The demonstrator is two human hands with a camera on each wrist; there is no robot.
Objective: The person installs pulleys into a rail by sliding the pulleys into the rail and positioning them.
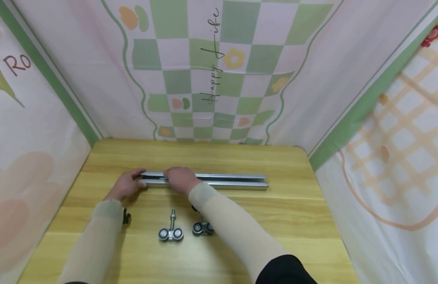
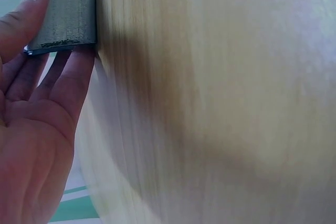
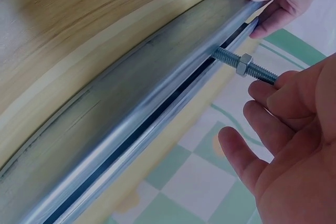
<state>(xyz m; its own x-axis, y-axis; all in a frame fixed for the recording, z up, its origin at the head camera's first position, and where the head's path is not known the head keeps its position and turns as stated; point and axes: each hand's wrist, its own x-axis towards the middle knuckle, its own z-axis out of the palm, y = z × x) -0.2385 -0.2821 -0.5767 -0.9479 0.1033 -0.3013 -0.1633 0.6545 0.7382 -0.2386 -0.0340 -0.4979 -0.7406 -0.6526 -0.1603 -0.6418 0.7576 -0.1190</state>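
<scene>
A silver slotted metal rail (image 1: 236,185) lies across the table, its slot facing up. Its left end is gripped by my left hand (image 1: 124,186), with the thumb on one side and fingers at the end edge in the left wrist view. From the slot near that end a threaded bolt (image 3: 228,57) sticks out, carrying a hex nut (image 3: 244,64). My right hand (image 1: 181,180) pinches the bolt's free end between thumb and fingertips. Whatever the bolt joins inside the rail is hidden.
Nearer the front lies a roller trolley (image 1: 171,233) with two wheels and an upright bolt. A second roller trolley (image 1: 198,228) beside it is partly covered by the right forearm. Printed cloth (image 1: 204,86) hangs behind the wooden table (image 1: 293,221) and along both sides.
</scene>
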